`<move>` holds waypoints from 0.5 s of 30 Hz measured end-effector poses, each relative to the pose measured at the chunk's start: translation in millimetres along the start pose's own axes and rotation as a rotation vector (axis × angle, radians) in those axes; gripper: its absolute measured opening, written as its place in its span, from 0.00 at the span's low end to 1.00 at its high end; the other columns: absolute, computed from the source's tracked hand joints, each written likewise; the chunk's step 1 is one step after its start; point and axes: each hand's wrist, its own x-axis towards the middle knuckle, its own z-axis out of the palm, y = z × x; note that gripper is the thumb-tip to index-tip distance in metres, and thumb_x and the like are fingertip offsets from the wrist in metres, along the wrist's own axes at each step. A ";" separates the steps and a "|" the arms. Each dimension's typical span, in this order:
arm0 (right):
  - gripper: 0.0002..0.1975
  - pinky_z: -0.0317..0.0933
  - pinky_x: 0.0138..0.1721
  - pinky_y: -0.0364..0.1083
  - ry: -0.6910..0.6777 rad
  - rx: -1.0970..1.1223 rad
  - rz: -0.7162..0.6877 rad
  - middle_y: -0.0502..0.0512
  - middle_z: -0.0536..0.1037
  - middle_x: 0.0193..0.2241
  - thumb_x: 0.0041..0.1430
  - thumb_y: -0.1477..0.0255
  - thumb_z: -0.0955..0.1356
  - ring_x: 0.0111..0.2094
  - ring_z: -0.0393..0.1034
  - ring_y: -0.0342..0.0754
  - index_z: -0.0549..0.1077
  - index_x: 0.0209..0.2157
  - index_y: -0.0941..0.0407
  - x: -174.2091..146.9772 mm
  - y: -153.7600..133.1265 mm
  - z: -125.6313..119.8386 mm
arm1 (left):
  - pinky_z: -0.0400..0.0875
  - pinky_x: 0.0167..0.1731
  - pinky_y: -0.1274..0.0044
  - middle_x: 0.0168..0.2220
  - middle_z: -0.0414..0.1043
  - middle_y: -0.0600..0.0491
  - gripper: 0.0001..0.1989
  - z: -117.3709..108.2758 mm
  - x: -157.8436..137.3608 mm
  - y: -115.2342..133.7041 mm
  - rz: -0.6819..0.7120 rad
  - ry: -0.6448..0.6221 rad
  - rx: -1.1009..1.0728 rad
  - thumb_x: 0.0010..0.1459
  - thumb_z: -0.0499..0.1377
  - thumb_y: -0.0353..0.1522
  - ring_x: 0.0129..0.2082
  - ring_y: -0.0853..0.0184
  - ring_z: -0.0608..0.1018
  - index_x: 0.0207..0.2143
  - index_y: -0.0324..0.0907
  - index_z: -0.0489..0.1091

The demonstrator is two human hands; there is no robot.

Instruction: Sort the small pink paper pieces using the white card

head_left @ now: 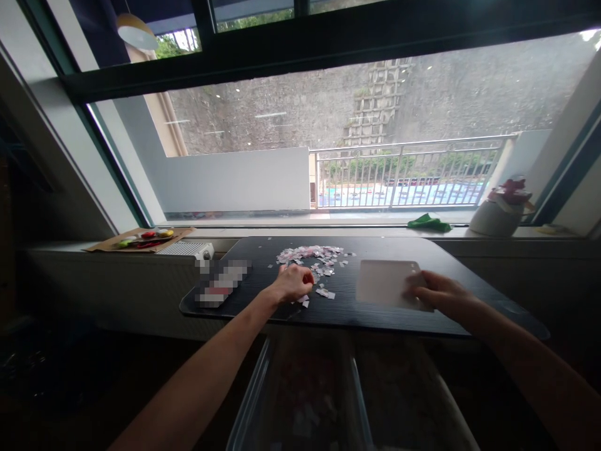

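A loose heap of small pale pink and white pieces (312,252), like cut paper or film, is spread over the middle of the dark table (263,250). My left hand (295,283) is at the near side of the heap, its fingers curled together in a pinch; whatever lies between them is hidden. A few stray pieces (326,293) lie just right of it. Further right is a flat, whitish rectangular sheet or tray (381,283). My right hand (434,289) is over its right end, fingertips blurred, so I cannot tell whether they grip it.
Clear-walled plastic bins (354,376) stand below the table's near edge. A pixelated item (223,285) lies at the table's left. On the sill are a green cloth (428,222), a pale pot (498,216) and a brown board (141,239) with colourful items, before a large window.
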 end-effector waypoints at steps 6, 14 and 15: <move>0.10 0.64 0.26 0.42 0.018 -0.058 -0.100 0.52 0.76 0.27 0.45 0.71 0.69 0.27 0.70 0.44 0.71 0.32 0.56 5.7 -27.7 44.6 | 0.47 0.58 0.54 0.36 0.73 0.52 0.12 14.3 -15.2 -2.5 0.202 0.064 0.018 0.52 0.55 0.30 0.46 0.61 0.70 0.34 0.49 0.77; 0.06 0.59 0.25 0.43 0.094 -0.363 -0.163 0.50 0.73 0.23 0.45 0.71 0.67 0.25 0.65 0.45 0.70 0.29 0.55 1.7 -38.1 56.2 | 0.45 0.59 0.55 0.35 0.74 0.52 0.09 15.0 -20.8 -3.7 0.184 0.101 -0.014 0.53 0.55 0.32 0.46 0.60 0.70 0.30 0.46 0.76; 0.07 0.59 0.25 0.43 0.105 -0.371 -0.165 0.51 0.73 0.24 0.45 0.71 0.67 0.25 0.65 0.45 0.70 0.30 0.56 0.0 -39.5 54.3 | 0.45 0.59 0.55 0.35 0.74 0.52 0.09 13.7 -19.6 -2.6 0.171 0.099 -0.017 0.53 0.55 0.32 0.46 0.60 0.70 0.29 0.46 0.76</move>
